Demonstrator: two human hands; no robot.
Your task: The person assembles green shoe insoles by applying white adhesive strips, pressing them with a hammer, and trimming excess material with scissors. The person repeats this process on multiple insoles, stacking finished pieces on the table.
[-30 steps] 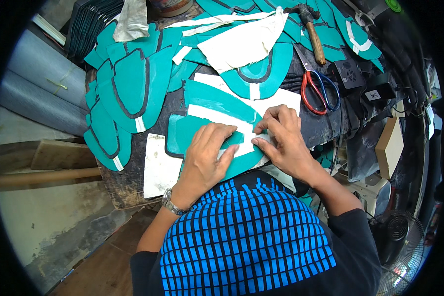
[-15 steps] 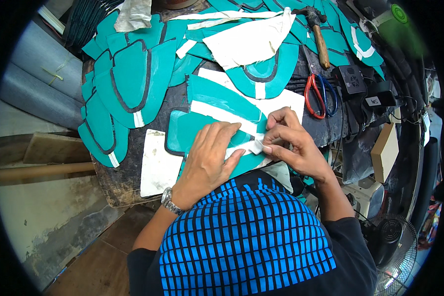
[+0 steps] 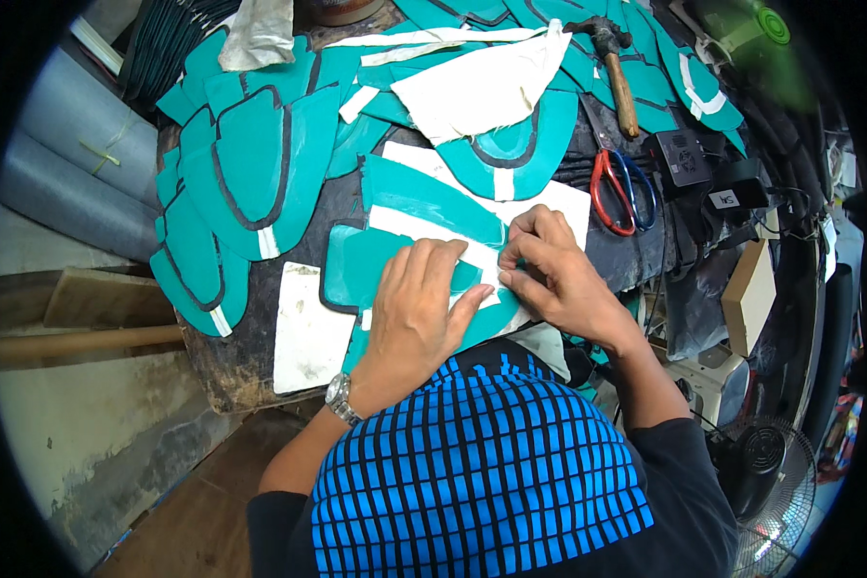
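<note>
A teal leather-like cut piece (image 3: 356, 270) with a dark edge lies on the dark workbench (image 3: 260, 356) just in front of me. My left hand (image 3: 416, 308) lies flat on it, fingers spread, pressing it down. My right hand (image 3: 554, 275) pinches a white strip (image 3: 424, 231) that crosses the teal pieces, thumb and fingers closed on its end. A second teal piece (image 3: 433, 197) lies just beyond on a white sheet (image 3: 559, 197). A watch sits on my left wrist.
Several teal shaped pieces (image 3: 246, 169) are stacked at the left and back. Red-handled scissors (image 3: 618, 188) and a hammer (image 3: 618, 72) lie at the right. A white tile (image 3: 308, 332) sits at the bench's front left. White cloth (image 3: 482, 82) covers pieces at the back. A fan (image 3: 771, 477) stands low right.
My right hand has shifted slightly along the white strip and my left hand has pressed a little further right on the teal piece. The view moved a bit.
</note>
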